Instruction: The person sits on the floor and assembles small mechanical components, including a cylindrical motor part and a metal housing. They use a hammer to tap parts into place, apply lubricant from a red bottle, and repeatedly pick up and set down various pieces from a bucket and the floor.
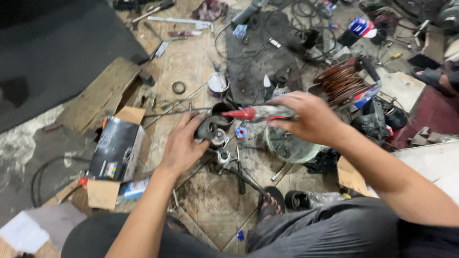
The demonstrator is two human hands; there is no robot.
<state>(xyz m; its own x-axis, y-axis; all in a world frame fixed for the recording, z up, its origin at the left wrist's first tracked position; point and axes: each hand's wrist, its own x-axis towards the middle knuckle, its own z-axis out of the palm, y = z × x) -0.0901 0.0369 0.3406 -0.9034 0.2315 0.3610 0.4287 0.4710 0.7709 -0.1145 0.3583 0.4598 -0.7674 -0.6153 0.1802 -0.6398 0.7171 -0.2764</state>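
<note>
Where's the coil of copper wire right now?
Head view, upper right: the copper wire coil lies on the floor just beyond the right hand.

Motor part [210, 128] in the left hand [181, 145] looks like dull dark metal, pretty greasy. Right hand [311, 117] grips a tool [258, 113] with a glossy red plastic handle. Box [116, 148] is shiny printed cardboard, the coil [342, 81] is bare copper wire, floor [210, 200] is rough and grimy.

A black cardboard box [116, 149], a copper wire spool [343, 82] and a small tin [217, 84] lie around.
</note>
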